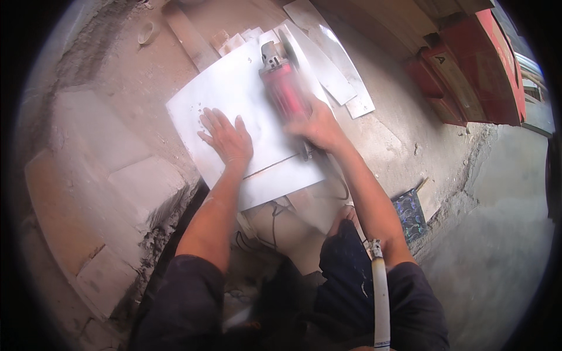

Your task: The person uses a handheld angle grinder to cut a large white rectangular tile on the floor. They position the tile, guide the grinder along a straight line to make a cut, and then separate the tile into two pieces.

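Note:
A large white tile [225, 79] lies in front of me, with a dark straight line [270, 168] across its near part. My left hand [227, 139] presses flat on the tile, palm down with its fingers spread. My right hand [319, 124] is wrapped round the rear of a red angle grinder [287, 90]. The grinder is over the right side of the tile, its metal head pointing away from me. Its dark disc [288, 48] shows on the right of the head, blurred. Whether the disc touches the tile cannot be made out.
White tile strips [325, 64] lie beyond the grinder on the right. Red boxes [468, 70] stand at the far right. Dusty slabs [146, 187] are at left. A black cord [274, 225] runs beneath the tile near my foot. A lit cigarette [380, 298] juts into the lower view.

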`<move>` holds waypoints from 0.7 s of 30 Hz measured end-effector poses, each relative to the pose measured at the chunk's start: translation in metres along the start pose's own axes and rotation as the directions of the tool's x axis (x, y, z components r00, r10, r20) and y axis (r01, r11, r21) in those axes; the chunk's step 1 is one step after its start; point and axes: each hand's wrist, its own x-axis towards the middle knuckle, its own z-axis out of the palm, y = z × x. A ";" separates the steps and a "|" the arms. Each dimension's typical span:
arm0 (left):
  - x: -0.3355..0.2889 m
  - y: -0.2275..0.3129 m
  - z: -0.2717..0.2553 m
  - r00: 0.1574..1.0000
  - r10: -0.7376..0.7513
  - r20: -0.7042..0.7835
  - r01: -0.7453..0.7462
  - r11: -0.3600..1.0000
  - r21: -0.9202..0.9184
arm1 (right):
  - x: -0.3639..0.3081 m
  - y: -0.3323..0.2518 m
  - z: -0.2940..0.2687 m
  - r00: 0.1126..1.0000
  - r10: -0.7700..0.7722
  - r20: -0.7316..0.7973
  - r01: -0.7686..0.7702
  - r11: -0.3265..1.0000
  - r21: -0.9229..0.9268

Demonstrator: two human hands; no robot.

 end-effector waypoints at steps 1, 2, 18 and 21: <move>0.001 0.001 -0.002 1.000 -0.001 0.009 0.001 1.000 -0.001 | 0.007 -0.003 0.000 1.000 0.011 0.006 -0.011 1.000 -0.007; 0.001 0.001 -0.004 1.000 -0.004 0.018 0.004 1.000 0.001 | 0.014 -0.012 0.000 1.000 0.022 0.015 -0.022 1.000 -0.014; 0.001 0.000 -0.002 0.999 -0.008 0.046 0.007 1.000 0.018 | 0.077 -0.031 0.005 1.000 -0.003 0.021 0.002 0.999 0.051; 0.001 0.001 -0.003 0.999 -0.012 0.050 0.011 1.000 0.016 | 0.078 -0.033 0.005 0.999 -0.014 0.045 0.014 1.000 0.014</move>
